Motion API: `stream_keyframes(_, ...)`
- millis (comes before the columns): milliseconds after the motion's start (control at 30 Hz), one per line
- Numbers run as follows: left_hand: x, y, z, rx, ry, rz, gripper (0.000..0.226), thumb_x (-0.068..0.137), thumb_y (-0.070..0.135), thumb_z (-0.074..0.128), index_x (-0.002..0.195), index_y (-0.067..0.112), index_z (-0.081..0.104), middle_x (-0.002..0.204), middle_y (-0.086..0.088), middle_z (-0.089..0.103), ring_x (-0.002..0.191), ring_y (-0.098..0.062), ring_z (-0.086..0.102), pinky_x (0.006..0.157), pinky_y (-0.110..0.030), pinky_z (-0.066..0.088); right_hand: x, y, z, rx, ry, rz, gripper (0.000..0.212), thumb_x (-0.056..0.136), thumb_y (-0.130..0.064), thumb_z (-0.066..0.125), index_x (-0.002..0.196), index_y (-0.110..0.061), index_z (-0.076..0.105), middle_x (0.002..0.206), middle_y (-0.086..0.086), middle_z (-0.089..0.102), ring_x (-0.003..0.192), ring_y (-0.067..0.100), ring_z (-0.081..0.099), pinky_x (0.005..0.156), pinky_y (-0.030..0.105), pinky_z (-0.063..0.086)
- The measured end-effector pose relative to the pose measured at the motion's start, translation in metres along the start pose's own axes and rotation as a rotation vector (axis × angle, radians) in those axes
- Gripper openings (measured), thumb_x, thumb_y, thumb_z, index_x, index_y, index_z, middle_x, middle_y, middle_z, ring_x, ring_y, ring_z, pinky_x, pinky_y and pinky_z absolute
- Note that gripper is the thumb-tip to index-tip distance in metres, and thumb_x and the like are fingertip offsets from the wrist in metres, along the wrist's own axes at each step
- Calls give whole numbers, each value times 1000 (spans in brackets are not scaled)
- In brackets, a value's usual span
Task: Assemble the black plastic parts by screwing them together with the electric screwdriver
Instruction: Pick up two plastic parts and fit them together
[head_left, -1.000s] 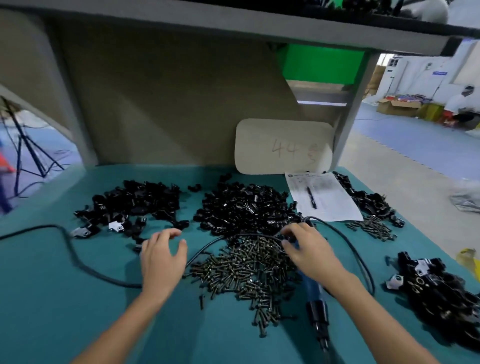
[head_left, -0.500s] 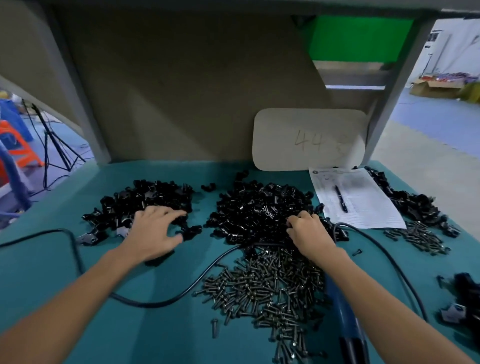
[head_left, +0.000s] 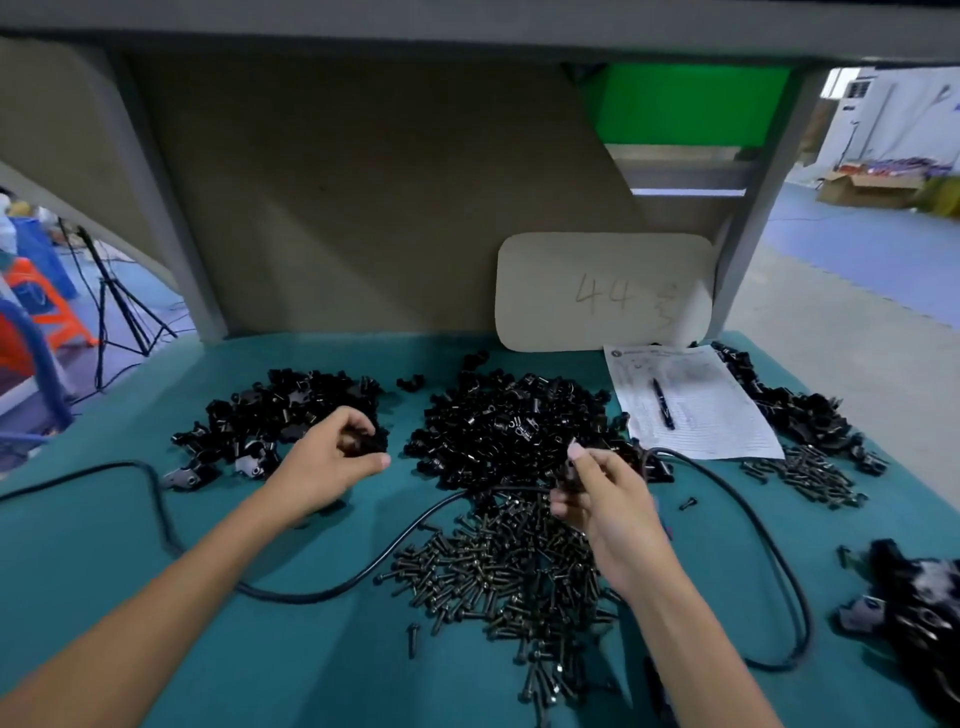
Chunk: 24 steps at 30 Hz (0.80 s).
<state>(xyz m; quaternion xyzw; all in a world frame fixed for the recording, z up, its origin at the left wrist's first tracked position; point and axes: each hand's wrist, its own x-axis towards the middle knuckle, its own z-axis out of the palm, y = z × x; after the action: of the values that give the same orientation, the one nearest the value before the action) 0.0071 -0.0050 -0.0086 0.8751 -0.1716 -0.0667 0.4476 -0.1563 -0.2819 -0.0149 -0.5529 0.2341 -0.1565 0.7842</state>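
**Q:** Containers?
**A:** One cardboard box (head_left: 867, 187) sits on the floor, far right of the right hand (head_left: 602, 499). Its contents cannot be made out.

**Q:** Finger state?
**A:** The left hand (head_left: 324, 470) fingers pinch a black part (head_left: 371, 444) at the near edge of the left parts pile (head_left: 280, 410). The right hand fingers pinch a small black piece (head_left: 570, 477), index raised, at the near edge of the middle parts pile (head_left: 509, 426).

**Q:** Tool?
**A:** The electric screwdriver (head_left: 653, 686) lies under the right forearm, mostly hidden. Its cable (head_left: 311, 595) loops between both hands.

**Q:** Surface and room?
**A:** The counter (head_left: 104, 561) is teal. The screw heap (head_left: 498, 577) lies just nearer than the right fingers. The paper sheet (head_left: 696, 415) with pen (head_left: 664, 402) lies beyond them, rightward. A board marked "44" (head_left: 602, 291) leans behind. A tripod (head_left: 119, 306) stands far left.
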Motion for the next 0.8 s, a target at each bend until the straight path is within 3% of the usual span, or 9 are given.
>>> stream_keyframes(133, -48, 24, 3, -171, 31, 5, 29, 75, 35, 88, 98, 38, 70, 98, 0, 72, 74, -4, 64, 62, -10, 49, -66, 19, 4, 107, -10, 85, 26, 94, -29, 68, 100, -5, 74, 67, -3, 61, 58, 10, 60, 54, 25, 53)
stream_keyframes(200, -74, 36, 8, -330, 17, -30, 35, 69, 42, 86, 102, 36, 73, 104, 2, 71, 87, -11, 66, 77, -18, 54, -94, 26, 8, 175, -13, 120, 30, 97, -29, 63, 102, -2, 74, 75, 5, 65, 61, 14, 61, 54, 27, 54)
stream_keyframes(267, -94, 42, 13, -557, -55, -74, 37, 76, 35, 79, 110, 22, 71, 111, -10, 68, 96, -18, 67, 88, -32, 58, -118, 30, 14, 252, -27, 139, 27, 103, -24, 57, 108, 1, 65, 89, 14, 73, 63, 20, 65, 54, 29, 57)
stream_keyframes(333, -109, 48, 18, -735, -139, -106, 28, 93, 22, 66, 118, 10, 62, 114, -22, 67, 97, -23, 70, 84, -33, 60, -135, 32, 18, 256, -41, 128, 21, 106, -18, 52, 115, -1, 61, 101, 19, 76, 60, 21, 64, 51, 28, 56)
stream_keyframes(400, -120, 52, 19, -823, -158, -136, 17, 106, 12, 49, 123, 11, 48, 96, -19, 71, 83, -24, 68, 76, -34, 59, -144, 31, 24, 194, -62, 98, 20, 106, -16, 52, 119, -7, 64, 107, 19, 74, 61, 20, 63, 53, 29, 55)
stream_keyframes(467, -126, 55, 17, -824, -178, -166, 17, 106, 6, 43, 121, 15, 41, 84, -11, 70, 75, -21, 61, 69, -34, 53, -147, 29, 30, 173, -91, 94, 25, 106, -23, 51, 120, -13, 69, 113, 21, 70, 70, 22, 64, 64, 33, 57)
stream_keyframes(567, -133, 58, 12, -772, -246, -159, 21, 104, 8, 52, 124, 13, 48, 94, -8, 66, 75, -16, 63, 66, -28, 49, -149, 25, 35, 261, -134, 141, 36, 108, -27, 41, 129, -12, 66, 117, 19, 67, 85, 28, 66, 80, 40, 59)
stream_keyframes(700, -152, 62, 16, -751, -285, -129, 37, 100, 6, 58, 132, 23, 59, 103, -7, 59, 81, -16, 67, 72, -27, 55, -156, 18, 37, 335, -176, 134, 35, 104, -24, 46, 127, -11, 69, 110, 18, 71, 90, 33, 69, 81, 40, 62)
stream_keyframes(800, -166, 67, 24, -762, -340, -136, 39, 101, 3, 55, 132, 26, 60, 109, -7, 58, 80, -14, 67, 67, -23, 53, -163, 14, 36, 255, -188, 61, 35, 92, -32, 55, 119, -16, 72, 113, 18, 72, 91, 31, 68, 83, 42, 59)
